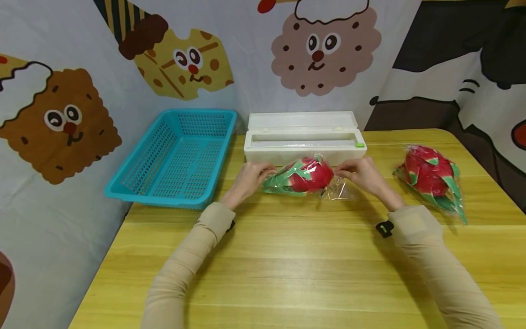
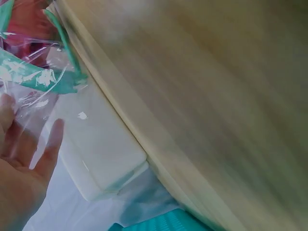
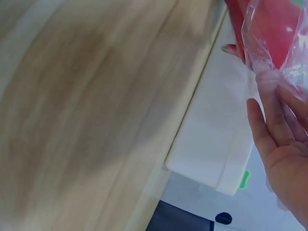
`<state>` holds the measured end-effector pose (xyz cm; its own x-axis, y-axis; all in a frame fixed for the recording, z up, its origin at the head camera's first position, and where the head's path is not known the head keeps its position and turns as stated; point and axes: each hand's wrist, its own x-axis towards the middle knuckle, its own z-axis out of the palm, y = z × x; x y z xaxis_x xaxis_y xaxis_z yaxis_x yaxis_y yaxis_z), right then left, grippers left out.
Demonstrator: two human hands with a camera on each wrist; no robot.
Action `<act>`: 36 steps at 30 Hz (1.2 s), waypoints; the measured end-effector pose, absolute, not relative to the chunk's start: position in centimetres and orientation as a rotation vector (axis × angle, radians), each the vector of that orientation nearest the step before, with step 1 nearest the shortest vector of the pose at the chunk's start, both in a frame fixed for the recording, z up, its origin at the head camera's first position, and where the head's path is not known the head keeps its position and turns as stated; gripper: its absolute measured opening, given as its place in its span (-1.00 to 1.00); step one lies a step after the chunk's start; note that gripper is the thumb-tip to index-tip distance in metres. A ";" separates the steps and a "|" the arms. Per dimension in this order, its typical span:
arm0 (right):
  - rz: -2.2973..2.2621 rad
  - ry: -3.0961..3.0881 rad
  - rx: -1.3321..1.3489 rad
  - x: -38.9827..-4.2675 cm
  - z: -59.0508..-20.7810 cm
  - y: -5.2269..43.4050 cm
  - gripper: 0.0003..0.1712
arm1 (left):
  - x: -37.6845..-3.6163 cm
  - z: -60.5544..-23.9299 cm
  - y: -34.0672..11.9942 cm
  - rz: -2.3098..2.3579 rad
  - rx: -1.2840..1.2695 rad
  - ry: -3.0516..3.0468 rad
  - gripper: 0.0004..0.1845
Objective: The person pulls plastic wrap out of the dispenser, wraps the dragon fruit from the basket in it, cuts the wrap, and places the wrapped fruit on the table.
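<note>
Two red-and-green toy dragon fruits in clear film: left hand (image 1: 248, 178) and right hand (image 1: 361, 176) pinch one fruit (image 1: 306, 176) before the one white plastic dispenser box (image 1: 302, 137); the other fruit (image 1: 431, 178) lies right of it.

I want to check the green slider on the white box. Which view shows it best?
The right wrist view: the slider shows large on the box corner. The head view shows it tiny; the left wrist view shows only the box's other end.

Yellow wooden table (image 1: 287, 274) with visible grain, pushed against the wall. Backdrop cloth (image 1: 246, 77) behind it, pale, printed with cartoon cookie faces in brown, yellow and pink. Dark panel (image 1: 435, 41) at right. Even indoor light, soft shadows.
</note>
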<state>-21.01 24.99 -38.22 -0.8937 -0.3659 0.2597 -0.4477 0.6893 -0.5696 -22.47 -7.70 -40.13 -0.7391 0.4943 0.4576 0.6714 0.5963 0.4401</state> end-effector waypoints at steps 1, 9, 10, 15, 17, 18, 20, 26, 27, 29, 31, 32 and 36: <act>0.987 -2.773 0.664 -21.1 -38.3 25.1 -0.91 | -22.5 -40.1 -7.7 -0.871 -0.954 -2.555 -0.85; 1.124 -2.914 0.714 -21.1 -37.3 25.9 -0.70 | -22.2 -39.8 -8.2 -0.914 -0.992 -2.734 -0.72; 1.147 -2.943 0.736 -21.1 -37.1 26.0 -0.66 | -22.1 -39.8 -8.3 -0.930 -0.995 -2.763 -0.69; 1.203 -3.003 0.843 -20.8 -36.5 26.4 -0.51 | -21.9 -39.5 -8.7 -0.957 -1.016 -2.874 -0.52; 1.169 -2.982 0.862 -20.8 -36.5 26.4 -0.54 | -21.8 -39.5 -8.9 -0.938 -1.035 -2.889 -0.46; 1.136 -2.963 0.865 -20.7 -36.5 26.3 -0.57 | -21.9 -39.6 -9.0 -0.928 -1.044 -2.894 -0.43; 1.057 -2.913 0.865 -20.7 -36.7 26.0 -0.64 | -21.9 -39.6 -9.0 -0.913 -1.057 -2.893 -0.42; 0.668 -2.652 0.863 -20.7 -37.4 24.8 -0.86 | -22.0 -39.8 -9.0 -0.864 -1.092 -2.851 -0.52; 0.613 -2.615 0.854 -20.7 -37.5 24.6 -0.88 | -22.0 -39.8 -8.9 -0.861 -1.097 -2.843 -0.53; 0.554 -2.560 0.843 -20.7 -37.7 24.3 -0.90 | -21.9 -39.8 -8.9 -0.863 -1.108 -2.830 -0.54; 0.526 -2.525 0.839 -20.7 -37.8 24.0 -0.90 | -21.9 -39.8 -8.8 -0.873 -1.116 -2.823 -0.55; 0.522 -2.515 0.838 -20.7 -37.9 23.9 -0.91 | -21.9 -39.8 -8.8 -0.875 -1.118 -2.822 -0.56; 0.565 -2.512 0.873 -20.7 -38.0 23.5 -0.89 | -21.9 -39.8 -8.6 -0.879 -1.128 -2.812 -0.58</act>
